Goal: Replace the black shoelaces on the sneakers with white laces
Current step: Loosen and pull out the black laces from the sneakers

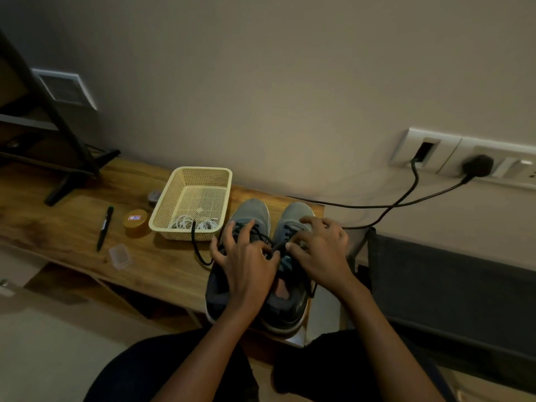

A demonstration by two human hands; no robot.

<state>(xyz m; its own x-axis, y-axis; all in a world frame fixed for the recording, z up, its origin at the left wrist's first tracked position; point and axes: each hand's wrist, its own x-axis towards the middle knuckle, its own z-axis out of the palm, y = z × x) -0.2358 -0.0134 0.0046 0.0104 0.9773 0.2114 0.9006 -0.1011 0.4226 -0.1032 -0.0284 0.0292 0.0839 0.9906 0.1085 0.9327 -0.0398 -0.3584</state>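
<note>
Pinching the black lace [277, 247] with both, your left grip [246, 262] and right grip [319, 250] meet over the two grey sneakers [253, 210] at the tabletop [72, 227] edge; white laces [193, 223] lie coiled in the cream basket [203, 170] just beside, one black strand trailing onto its rim.

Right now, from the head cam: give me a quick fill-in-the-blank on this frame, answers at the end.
1. The coiled laces in the cream basket are ____ in colour.
2. The left hand and right hand meet on a shoelace whose colour is ____.
3. The pen lies to the ____ of the basket.
4. The sneakers on the wooden table number ____.

Missing words: white; black; left; two.
</note>
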